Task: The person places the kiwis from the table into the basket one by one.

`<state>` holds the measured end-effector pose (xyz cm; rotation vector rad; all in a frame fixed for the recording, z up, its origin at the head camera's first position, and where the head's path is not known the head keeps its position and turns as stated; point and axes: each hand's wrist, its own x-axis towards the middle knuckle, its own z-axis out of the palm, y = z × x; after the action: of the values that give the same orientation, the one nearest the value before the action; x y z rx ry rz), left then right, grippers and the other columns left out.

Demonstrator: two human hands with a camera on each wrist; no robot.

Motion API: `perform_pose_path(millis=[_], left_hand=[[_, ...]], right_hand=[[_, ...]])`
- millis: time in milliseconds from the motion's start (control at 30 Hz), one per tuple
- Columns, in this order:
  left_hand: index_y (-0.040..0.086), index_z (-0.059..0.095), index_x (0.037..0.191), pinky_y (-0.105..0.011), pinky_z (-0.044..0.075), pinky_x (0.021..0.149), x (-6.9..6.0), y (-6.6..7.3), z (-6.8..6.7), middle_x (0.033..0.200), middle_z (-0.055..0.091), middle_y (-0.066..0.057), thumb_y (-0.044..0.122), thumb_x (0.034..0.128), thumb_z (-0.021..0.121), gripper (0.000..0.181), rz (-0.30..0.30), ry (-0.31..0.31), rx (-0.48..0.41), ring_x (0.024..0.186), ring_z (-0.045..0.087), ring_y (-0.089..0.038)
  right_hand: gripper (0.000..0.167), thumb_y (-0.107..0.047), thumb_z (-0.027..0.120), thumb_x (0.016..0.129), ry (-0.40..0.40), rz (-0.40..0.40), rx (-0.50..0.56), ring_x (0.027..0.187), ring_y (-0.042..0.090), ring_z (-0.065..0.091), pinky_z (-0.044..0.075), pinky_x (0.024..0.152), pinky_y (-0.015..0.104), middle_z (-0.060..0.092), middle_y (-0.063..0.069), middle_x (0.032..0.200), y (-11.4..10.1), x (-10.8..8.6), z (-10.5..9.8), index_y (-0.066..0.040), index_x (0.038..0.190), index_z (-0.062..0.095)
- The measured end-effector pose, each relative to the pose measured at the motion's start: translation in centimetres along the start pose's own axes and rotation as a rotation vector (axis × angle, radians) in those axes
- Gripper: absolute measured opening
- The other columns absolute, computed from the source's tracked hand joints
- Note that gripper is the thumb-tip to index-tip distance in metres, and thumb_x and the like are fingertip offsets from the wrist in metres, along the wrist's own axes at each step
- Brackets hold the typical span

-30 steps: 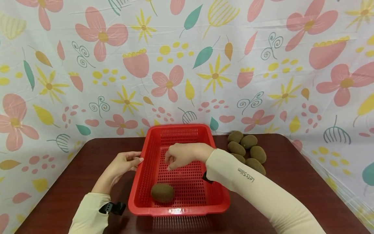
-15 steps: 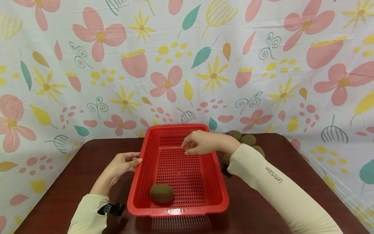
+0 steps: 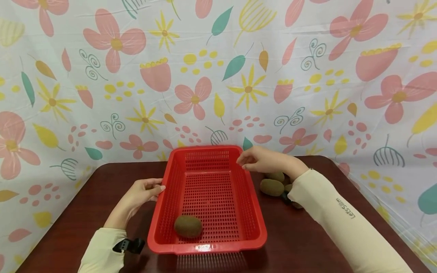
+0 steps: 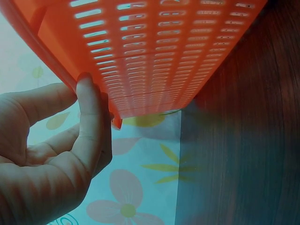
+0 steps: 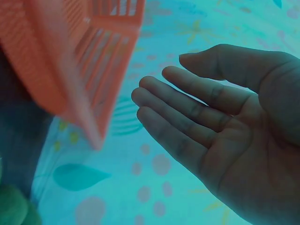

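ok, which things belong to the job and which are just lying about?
Likely the job:
red basket
kiwi inside it
kiwis beside it
left hand, on its rim
right hand, holding nothing

Just there:
table
floral cloth
black wrist strap

Up the forearm from the right hand [image 3: 257, 159], I can read dark lettering [image 3: 346, 208] on the cream sleeve [image 3: 336, 223], something like "LetsSlim", running slantwise along the cloth. On the near rim of the red basket [image 3: 209, 203], closer to the person than the left hand's [image 3: 140, 194] pinch, sits a small pale marking [image 3: 204, 247], its characters too tiny for me to make out.
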<state>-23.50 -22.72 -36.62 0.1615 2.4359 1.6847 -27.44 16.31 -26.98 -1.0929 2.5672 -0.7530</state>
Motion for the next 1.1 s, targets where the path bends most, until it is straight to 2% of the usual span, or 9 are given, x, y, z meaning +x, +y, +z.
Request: perform_pose_path(millis=[167,333,533,733,900,1100], left_hand=[[-0.008,0.048,0.135,-0.041,0.056,0.080,0.0,0.0,0.0,0.102,0.065,-0.015,0.015,0.0959,0.060,0.047,0.001,-0.001,-0.008,0.081,0.067,-0.024],[-0.009,0.048,0.135,-0.040,0.056,0.079,0.0,-0.1,0.1,0.102,0.065,-0.015,0.014,0.0957,0.060,0.047,0.004,-0.005,-0.016,0.081,0.067,-0.023],[-0.009,0.048,0.135,-0.040,0.056,0.078,0.0,0.0,0.0,0.102,0.065,-0.015,0.013,0.0957,0.060,0.046,0.011,-0.002,-0.020,0.081,0.067,-0.023],[-0.009,0.048,0.135,-0.038,0.057,0.077,0.0,-0.1,0.0,0.102,0.065,-0.015,0.015,0.0956,0.060,0.048,0.012,-0.003,-0.018,0.081,0.067,-0.023],[-0.009,0.048,0.135,-0.040,0.056,0.079,0.1,-0.2,0.0,0.102,0.066,-0.014,0.016,0.0957,0.060,0.048,0.015,-0.001,-0.014,0.080,0.067,-0.025],[-0.009,0.048,0.135,-0.041,0.056,0.079,0.0,-0.1,0.0,0.101,0.066,-0.014,0.016,0.0957,0.060,0.048,0.011,0.009,-0.011,0.080,0.067,-0.024]], right_hand=[[0.022,-0.003,0.057,0.094,0.028,0.008,-0.018,0.096,0.027,0.066,0.054,0.084,0.038,0.069,0.014,0.104,2.3,-1.1,0.4,0.005,0.113,0.066],[0.024,-0.004,0.060,0.091,0.042,0.116,-0.064,0.097,0.026,0.065,0.053,0.083,0.039,0.068,0.011,0.104,4.3,-2.1,1.3,0.004,0.113,0.065],[0.033,0.002,0.063,0.085,0.036,0.212,-0.119,0.105,0.034,0.060,0.050,0.088,0.045,0.063,0.021,0.113,6.5,-2.9,2.5,0.011,0.116,0.060],[0.039,0.003,0.068,0.081,0.020,0.285,-0.187,0.103,0.033,0.059,0.051,0.085,0.044,0.062,0.023,0.114,8.2,-3.4,3.9,0.012,0.117,0.059],[0.041,0.002,0.071,0.078,0.042,0.301,-0.211,0.097,0.030,0.061,0.051,0.079,0.039,0.063,0.024,0.110,9.2,-3.6,4.7,0.013,0.115,0.060],[0.041,0.002,0.074,0.072,0.100,0.283,-0.279,0.095,0.034,0.059,0.051,0.079,0.041,0.060,0.024,0.105,9.9,-3.6,5.5,0.014,0.109,0.061]])
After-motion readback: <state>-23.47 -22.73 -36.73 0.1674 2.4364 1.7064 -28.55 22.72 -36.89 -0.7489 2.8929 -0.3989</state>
